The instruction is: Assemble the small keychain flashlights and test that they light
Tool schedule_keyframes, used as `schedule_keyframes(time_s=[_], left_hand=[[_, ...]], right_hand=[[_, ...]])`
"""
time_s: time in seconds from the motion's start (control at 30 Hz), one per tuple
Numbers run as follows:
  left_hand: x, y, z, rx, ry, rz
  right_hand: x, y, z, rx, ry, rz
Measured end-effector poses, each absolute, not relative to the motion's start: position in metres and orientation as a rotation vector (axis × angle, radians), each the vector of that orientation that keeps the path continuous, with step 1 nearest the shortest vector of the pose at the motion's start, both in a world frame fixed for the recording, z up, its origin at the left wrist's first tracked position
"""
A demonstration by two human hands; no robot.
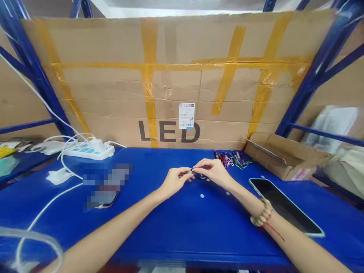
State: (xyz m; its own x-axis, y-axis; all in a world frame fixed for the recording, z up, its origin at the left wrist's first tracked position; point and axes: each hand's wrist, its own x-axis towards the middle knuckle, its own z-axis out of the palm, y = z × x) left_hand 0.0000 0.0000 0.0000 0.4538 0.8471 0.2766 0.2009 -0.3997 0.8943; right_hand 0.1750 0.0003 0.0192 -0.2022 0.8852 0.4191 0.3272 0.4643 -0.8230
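My left hand (175,181) and my right hand (214,172) meet over the middle of the blue table (182,231). Both pinch a small dark object (195,171) between their fingertips; it is too small to name. A few small round pieces (201,196) lie on the table just below the hands. A bead bracelet (263,214) and a red string sit on my right wrist.
A pile of small coloured items (231,158) lies behind my right hand, beside an open cardboard box (284,155). A phone (286,206) lies screen-up at right. At left are a power strip (89,150) with white cables and another phone (105,197). A big "LED" carton (170,83) walls off the back.
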Motion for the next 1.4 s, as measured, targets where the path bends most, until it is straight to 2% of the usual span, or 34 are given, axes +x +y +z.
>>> schedule_keyframes(time_s=[0.23, 0.43, 0.67, 0.93, 1.03, 1.27, 1.4], left_hand=[[-0.001, -0.002, -0.001, 1.967, 0.928, 0.958], [-0.002, -0.007, 0.002, 1.973, 0.932, 0.965], [-0.003, -0.008, 0.004, 2.092, 0.916, 0.996], [-0.004, -0.013, 0.002, 2.356, 0.854, 0.973], [-0.006, -0.013, -0.003, 2.476, 0.825, 1.006], [-0.006, -0.011, -0.006, 2.575, 0.791, 1.052], [-0.003, -0.008, -0.005, 2.493, 0.8, 1.079]], right_hand=[[0.169, -0.005, 0.014, -1.057, -1.712, 0.811], [0.17, -0.011, 0.027, -1.112, -1.772, 0.754], [0.173, -0.011, 0.026, -1.127, -1.826, 0.881], [0.184, -0.016, 0.03, -0.897, -2.44, 0.153], [0.18, -0.021, 0.028, -0.948, -2.545, 0.029], [0.176, -0.021, 0.025, -1.095, -2.46, 0.389], [0.184, -0.02, 0.032, -1.148, -2.427, 0.465]])
